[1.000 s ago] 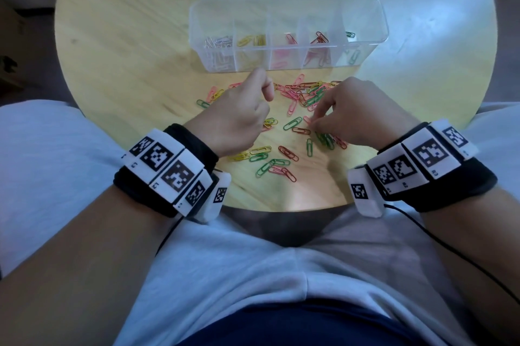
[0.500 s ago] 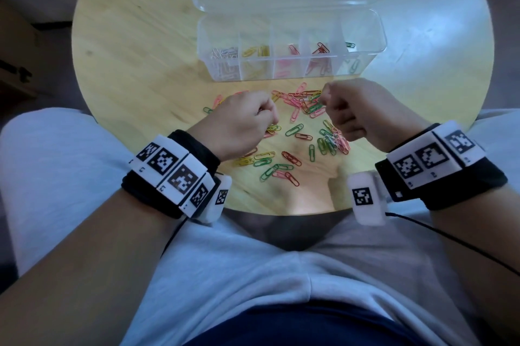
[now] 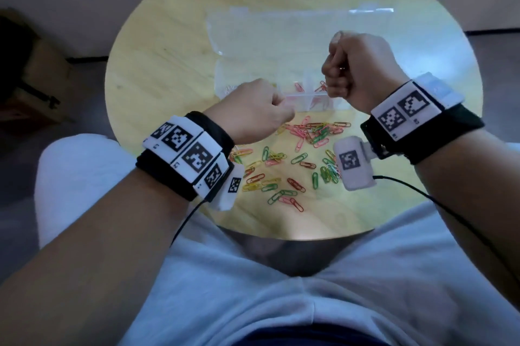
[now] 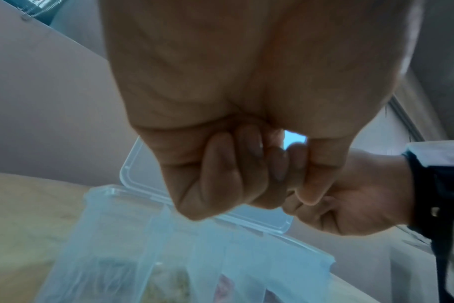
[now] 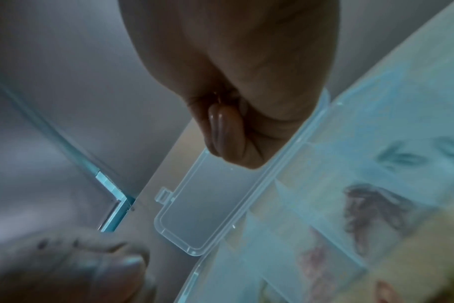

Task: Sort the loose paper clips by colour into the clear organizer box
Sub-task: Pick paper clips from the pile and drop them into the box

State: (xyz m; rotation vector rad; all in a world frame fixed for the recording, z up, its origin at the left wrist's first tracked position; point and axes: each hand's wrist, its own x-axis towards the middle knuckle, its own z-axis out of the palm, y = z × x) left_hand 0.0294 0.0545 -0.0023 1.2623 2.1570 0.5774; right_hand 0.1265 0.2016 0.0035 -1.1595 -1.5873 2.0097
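The clear organizer box (image 3: 225,75) stands at the back of the round wooden table (image 3: 168,64) with its lid (image 3: 281,33) laid open behind it. Pink clips (image 3: 298,86) and red clips (image 3: 322,87) show in its middle compartments. Loose paper clips (image 3: 318,131), red, pink, green and yellow, lie scattered in front of the box. My left hand (image 3: 277,105) is a fist at the box's front left, thumb pressed on forefinger; nothing shows in it (image 4: 296,184). My right hand (image 3: 336,64) is a raised fist over the right compartments, with a small metallic glint between its fingers.
A brown cardboard box (image 3: 33,78) sits on the floor to the left. My lap in light shorts (image 3: 281,289) is under the table's near edge. A cable (image 3: 422,190) hangs from the right wrist camera over the table's right side.
Both hands have left the clip pile. The right fist has risen and gone forward over the box; the left fist has moved forward to the box's front left.
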